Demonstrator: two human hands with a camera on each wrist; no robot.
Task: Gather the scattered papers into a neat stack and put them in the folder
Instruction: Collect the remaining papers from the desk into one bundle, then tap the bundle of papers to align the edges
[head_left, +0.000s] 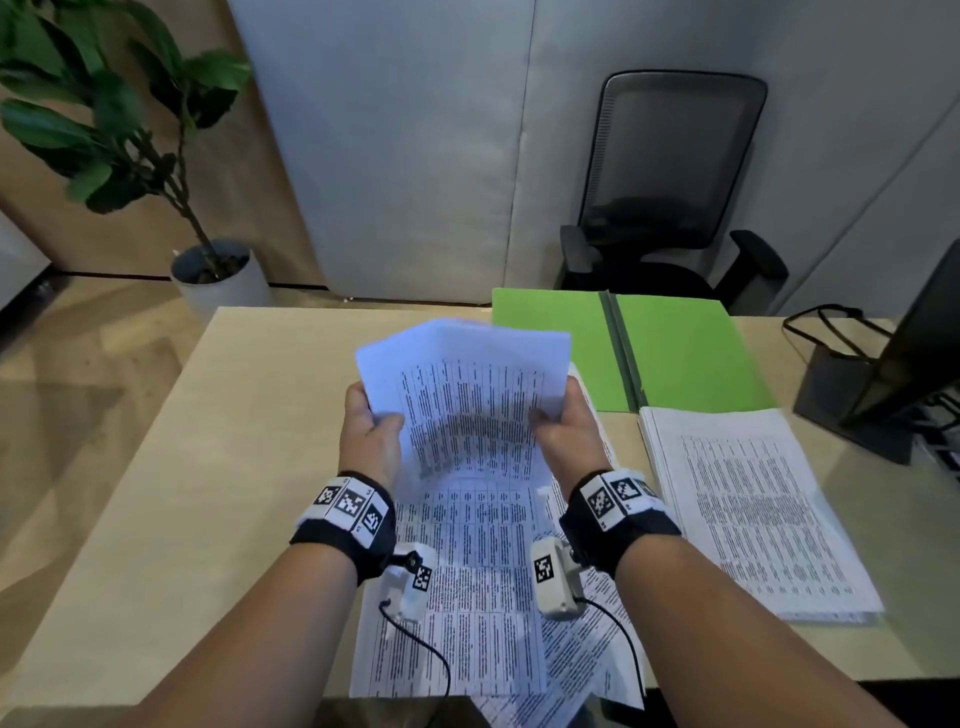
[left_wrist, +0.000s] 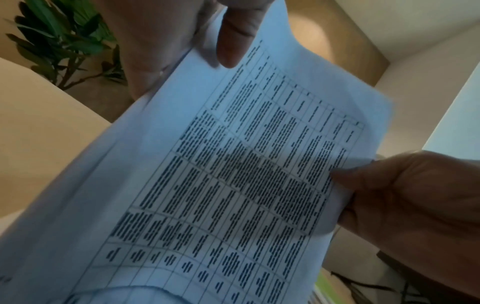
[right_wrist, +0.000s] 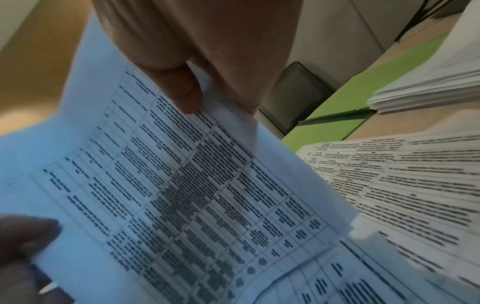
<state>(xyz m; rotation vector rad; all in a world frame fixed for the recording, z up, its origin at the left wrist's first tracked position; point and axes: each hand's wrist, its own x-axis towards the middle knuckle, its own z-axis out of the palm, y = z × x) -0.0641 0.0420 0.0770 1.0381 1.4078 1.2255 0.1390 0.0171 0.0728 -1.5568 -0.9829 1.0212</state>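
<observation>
I hold a small bundle of printed sheets (head_left: 467, 395) upright above the desk, its lower edge down on other loose papers (head_left: 467, 597). My left hand (head_left: 371, 423) grips the bundle's left edge, thumb in front (left_wrist: 231, 39). My right hand (head_left: 563, 421) grips the right edge, thumb on the printed face (right_wrist: 184, 90). The bundle bows in the middle. A green folder (head_left: 685, 353) lies open flat at the desk's far right. A neat stack of papers (head_left: 753, 509) lies in front of the folder.
The beige desk (head_left: 208, 467) has its left edge near a potted plant (head_left: 218, 275) on the floor. A black office chair (head_left: 670, 182) stands behind the desk. A dark monitor stand and wire basket (head_left: 872, 384) sit at the far right. Cables hang from both wrist cameras.
</observation>
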